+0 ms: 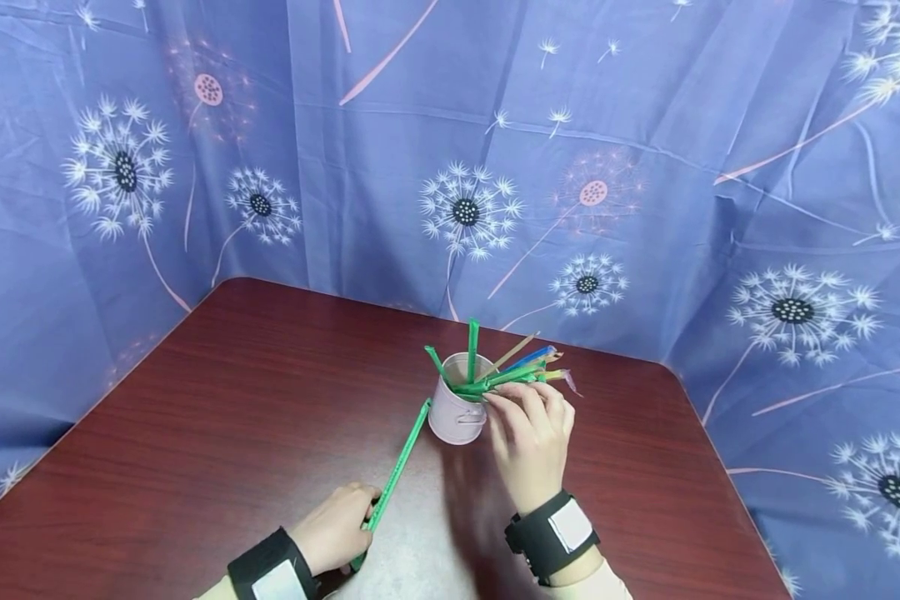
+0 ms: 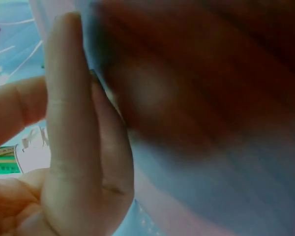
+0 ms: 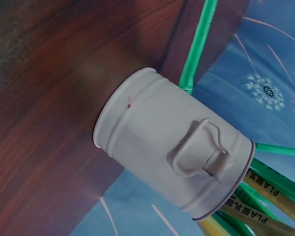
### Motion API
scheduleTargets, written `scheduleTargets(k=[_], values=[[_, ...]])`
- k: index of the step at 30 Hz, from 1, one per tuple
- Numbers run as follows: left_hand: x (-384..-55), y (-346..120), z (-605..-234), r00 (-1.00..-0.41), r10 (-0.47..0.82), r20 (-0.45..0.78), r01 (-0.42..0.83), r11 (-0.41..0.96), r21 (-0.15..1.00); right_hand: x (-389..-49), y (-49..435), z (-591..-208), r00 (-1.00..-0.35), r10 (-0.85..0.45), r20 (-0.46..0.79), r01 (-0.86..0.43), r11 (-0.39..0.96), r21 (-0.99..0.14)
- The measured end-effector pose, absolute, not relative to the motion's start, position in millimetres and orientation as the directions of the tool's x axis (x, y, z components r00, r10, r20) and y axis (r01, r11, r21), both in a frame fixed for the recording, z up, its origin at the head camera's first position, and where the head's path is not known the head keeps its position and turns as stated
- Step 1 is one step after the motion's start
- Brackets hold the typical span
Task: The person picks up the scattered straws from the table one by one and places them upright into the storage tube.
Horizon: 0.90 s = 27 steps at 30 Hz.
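A small pale pink metal bucket (image 1: 448, 417) stands upright on the table. Several wrapped drinking straws, mostly green (image 1: 473, 350), stick out of it, many leaning over its right rim. My left hand (image 1: 339, 525) grips one long green wrapped straw (image 1: 399, 465), whose far end comes up beside the bucket's left side. At the right rim, my right hand (image 1: 532, 433) pinches among the leaning straws, fingers bent and its fingertips partly hidden. The right wrist view shows the bucket (image 3: 157, 132) close up with its small side handle (image 3: 199, 150), without the hand.
The dark reddish wooden table (image 1: 232, 400) has rounded far corners. Blue curtains (image 1: 375, 183) with dandelion prints surround its far side and both sides. Blue and brown wrapped straws (image 1: 528, 358) lean out among the green ones.
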State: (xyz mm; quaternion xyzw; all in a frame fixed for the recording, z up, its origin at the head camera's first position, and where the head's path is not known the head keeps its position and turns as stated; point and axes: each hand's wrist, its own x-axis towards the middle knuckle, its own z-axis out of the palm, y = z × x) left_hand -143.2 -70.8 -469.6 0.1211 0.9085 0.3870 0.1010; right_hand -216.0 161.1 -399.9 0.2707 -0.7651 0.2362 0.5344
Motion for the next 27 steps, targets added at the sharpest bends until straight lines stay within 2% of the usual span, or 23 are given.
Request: scheduleTargets(k=[6,10,15,20,23,27], values=[[-142,-73,-469,-0.950,0.302,-0.084,0.130,0.624,0.771,-217,161,-404,-0.296,-0.163,0.941,-0.638,0.767,-0.068],[-141,-76,-467,-0.948,0.307,-0.090,0.093,0.533,0.841,-218,161,-405,-0.306,-0.167,0.937,-0.626,0.777,-0.066],[-138,-75,-466,-0.964,0.264,-0.023,0.107,0.468,0.877,-217,160,-405,-0.328,-0.160,0.931,-0.623,0.778,-0.086],[-140,-71,-465,-0.972,0.197,0.129,0.214,0.504,0.837,-213,156,-401,-0.333,-0.125,0.934,-0.639,0.758,-0.126],[-142,-69,-464,-0.958,0.144,0.250,0.286,0.566,0.773,-209,152,-395,-0.320,-0.094,0.943,-0.660,0.736,-0.150],[-143,-65,-460,-0.935,0.100,0.339,0.327,0.607,0.724,-202,147,-386,-0.311,-0.060,0.948,-0.693,0.697,-0.184]])
